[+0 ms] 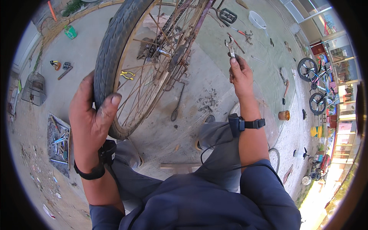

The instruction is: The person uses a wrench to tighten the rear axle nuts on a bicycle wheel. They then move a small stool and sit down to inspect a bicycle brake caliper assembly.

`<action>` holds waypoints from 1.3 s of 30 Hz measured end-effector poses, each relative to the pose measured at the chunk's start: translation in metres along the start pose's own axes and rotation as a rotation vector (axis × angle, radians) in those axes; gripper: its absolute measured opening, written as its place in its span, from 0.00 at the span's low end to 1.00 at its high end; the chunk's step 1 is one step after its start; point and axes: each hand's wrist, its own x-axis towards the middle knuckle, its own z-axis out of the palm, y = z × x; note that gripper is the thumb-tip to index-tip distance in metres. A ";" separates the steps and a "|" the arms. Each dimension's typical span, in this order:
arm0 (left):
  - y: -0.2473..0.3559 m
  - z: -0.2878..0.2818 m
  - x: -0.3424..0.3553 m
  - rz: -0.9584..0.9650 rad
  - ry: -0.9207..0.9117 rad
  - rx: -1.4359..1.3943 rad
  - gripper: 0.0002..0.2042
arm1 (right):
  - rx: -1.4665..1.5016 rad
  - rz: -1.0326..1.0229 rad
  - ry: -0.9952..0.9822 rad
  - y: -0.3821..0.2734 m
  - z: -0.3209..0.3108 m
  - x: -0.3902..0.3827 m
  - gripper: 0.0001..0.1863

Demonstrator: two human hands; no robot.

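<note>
A bicycle wheel with a worn black tyre [108, 57] and rusty spokes stands upright in front of me, still fixed in its frame. My left hand [89, 120] is wrapped round the near left side of the tyre, thumb across the tread. Off to the right of the wheel, my right hand [242, 74] holds a silver open-ended spanner [230, 46] with its jaw pointing up and away, apart from the bicycle. At the wheel's middle, the hub axle [164, 52] sticks out near the chain [170, 23]. A black pedal [228, 16] shows farther back.
An open tray of tools [59, 142] lies on the ground at left, below a wire basket [34, 90]. Yellow pliers [127, 75] show behind the spokes. A white basin [257, 20], a rusty can [284, 115] and another bicycle [317, 86] are at right.
</note>
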 end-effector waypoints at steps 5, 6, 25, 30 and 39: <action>0.053 0.014 0.035 0.162 0.088 0.443 0.22 | 0.129 0.070 0.116 0.010 -0.035 -0.051 0.27; 0.060 0.017 0.045 0.175 0.081 0.484 0.21 | 0.139 0.077 0.114 0.012 -0.040 -0.055 0.27; -0.063 0.103 -0.189 -0.302 -0.635 0.599 0.16 | 0.321 0.080 0.000 0.015 -0.052 -0.060 0.28; -0.064 0.114 -0.202 -0.326 -0.802 0.584 0.16 | 0.343 0.034 -0.018 0.023 -0.051 -0.059 0.21; -0.094 0.116 -0.215 -0.385 -0.852 0.407 0.17 | 0.251 -0.025 -0.099 0.027 0.014 -0.016 0.17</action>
